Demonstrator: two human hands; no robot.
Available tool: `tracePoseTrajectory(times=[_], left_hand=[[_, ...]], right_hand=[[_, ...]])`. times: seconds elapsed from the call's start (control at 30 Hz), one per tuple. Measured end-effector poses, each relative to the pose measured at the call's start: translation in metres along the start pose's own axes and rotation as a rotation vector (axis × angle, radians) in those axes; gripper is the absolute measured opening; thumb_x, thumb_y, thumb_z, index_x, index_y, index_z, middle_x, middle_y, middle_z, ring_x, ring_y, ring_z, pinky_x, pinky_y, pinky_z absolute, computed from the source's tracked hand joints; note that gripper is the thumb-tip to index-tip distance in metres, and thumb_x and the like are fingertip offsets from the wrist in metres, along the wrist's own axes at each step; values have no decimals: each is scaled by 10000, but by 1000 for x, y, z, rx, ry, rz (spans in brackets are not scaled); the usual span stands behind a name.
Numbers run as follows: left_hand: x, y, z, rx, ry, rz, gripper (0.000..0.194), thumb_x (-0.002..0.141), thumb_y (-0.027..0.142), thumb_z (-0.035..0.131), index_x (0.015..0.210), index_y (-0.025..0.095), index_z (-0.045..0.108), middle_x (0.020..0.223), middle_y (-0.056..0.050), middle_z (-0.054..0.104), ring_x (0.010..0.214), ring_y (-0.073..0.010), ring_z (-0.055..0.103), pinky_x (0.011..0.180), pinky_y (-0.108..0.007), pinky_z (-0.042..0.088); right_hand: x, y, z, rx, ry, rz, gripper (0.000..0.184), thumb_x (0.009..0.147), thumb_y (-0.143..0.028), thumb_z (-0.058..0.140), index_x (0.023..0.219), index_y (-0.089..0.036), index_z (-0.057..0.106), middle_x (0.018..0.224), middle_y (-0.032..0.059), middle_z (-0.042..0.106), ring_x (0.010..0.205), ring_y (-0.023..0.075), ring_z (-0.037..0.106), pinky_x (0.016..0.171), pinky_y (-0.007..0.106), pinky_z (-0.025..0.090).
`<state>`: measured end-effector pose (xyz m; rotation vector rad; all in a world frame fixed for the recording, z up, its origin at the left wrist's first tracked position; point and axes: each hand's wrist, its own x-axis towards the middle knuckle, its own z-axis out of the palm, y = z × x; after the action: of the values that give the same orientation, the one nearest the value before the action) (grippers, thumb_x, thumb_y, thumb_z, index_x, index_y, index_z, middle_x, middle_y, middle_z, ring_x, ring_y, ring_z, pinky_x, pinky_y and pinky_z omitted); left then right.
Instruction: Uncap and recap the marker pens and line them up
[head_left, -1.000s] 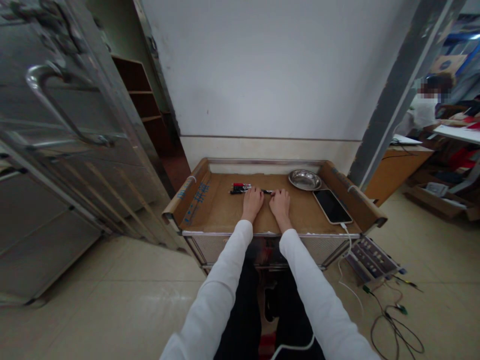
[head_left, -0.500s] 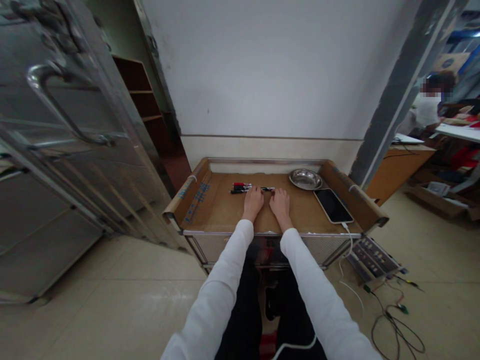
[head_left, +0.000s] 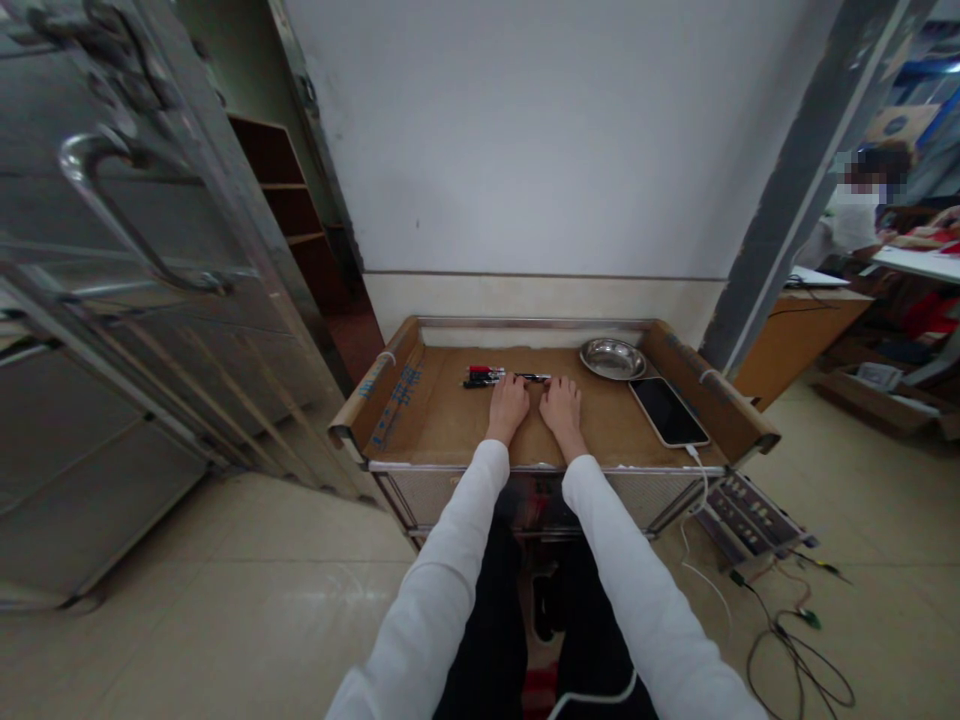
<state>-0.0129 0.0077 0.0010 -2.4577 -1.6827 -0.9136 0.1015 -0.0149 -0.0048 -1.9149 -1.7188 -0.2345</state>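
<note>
At the far left of the frame a metal door (head_left: 127, 290) with a curved handle stands open, and behind it, upper left of centre, is a dark wooden shelf unit (head_left: 289, 200). In the middle of the frame is a cart whose top is lined with brown cardboard, the surface (head_left: 442, 425) on which everything lies. Left of centre on it, toward the far edge, a small bunch of pens (head_left: 484, 376) lies side by side, red and black, pointing left to right. The left hand (head_left: 508, 405) rests palm down just below and right of the pens, fingers stretched flat, its grip open and holding nothing; the fingertips reach the right end of the bunch, though whether they touch it cannot be told. A single dark pen (head_left: 534, 377) lies between the two hands' fingertips. The right hand (head_left: 561, 405) lies flat just beside the left, also open and empty. Further right, a round metal dish (head_left: 612, 358) sits near the back edge, and a dark phone (head_left: 668, 411) lies face up beside it with a white cable (head_left: 701, 500) running off the edge. On the floor at lower right is a power strip (head_left: 742, 510). At the far right, another person (head_left: 851, 215) sits at a desk.
</note>
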Motion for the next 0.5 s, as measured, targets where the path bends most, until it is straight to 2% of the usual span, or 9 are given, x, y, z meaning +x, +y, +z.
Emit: tracePoseTrajectory(times=[0.2, 0.3, 0.4, 0.5], left_hand=[[0, 0, 0, 26, -10, 7, 221, 850, 85, 426, 995, 119, 589, 1044, -151, 593, 1019, -249, 552, 942, -389, 410], [0, 3, -2, 63, -22, -6, 229, 860, 97, 423, 1023, 113, 583, 1056, -147, 594, 1036, -244, 548, 943, -372, 407], [-2, 7, -7, 135, 15, -76, 240, 882, 109, 387, 1029, 103, 577, 1069, -154, 595, 1059, -248, 541, 929, -366, 415], [-4, 10, -11, 231, 113, -206, 309, 908, 113, 301, 1067, 80, 563, 1116, -184, 582, 1072, -271, 538, 902, -382, 427]], right_hand=[[0, -1, -1, 9, -32, 13, 281, 854, -134, 391, 1062, -101, 577, 1108, 217, 571, 1050, 299, 474, 864, 406, 347], [1, -2, -3, -10, -54, 16, 287, 863, -135, 392, 1085, -101, 571, 1115, 202, 570, 1055, 285, 472, 871, 392, 345], [0, -2, -5, -39, -71, 13, 273, 877, -147, 398, 1084, -108, 572, 1112, 173, 575, 1051, 263, 471, 872, 363, 341], [-1, -2, -6, -45, -73, 6, 266, 884, -155, 391, 1067, -111, 579, 1107, 158, 578, 1040, 257, 468, 864, 353, 338]])
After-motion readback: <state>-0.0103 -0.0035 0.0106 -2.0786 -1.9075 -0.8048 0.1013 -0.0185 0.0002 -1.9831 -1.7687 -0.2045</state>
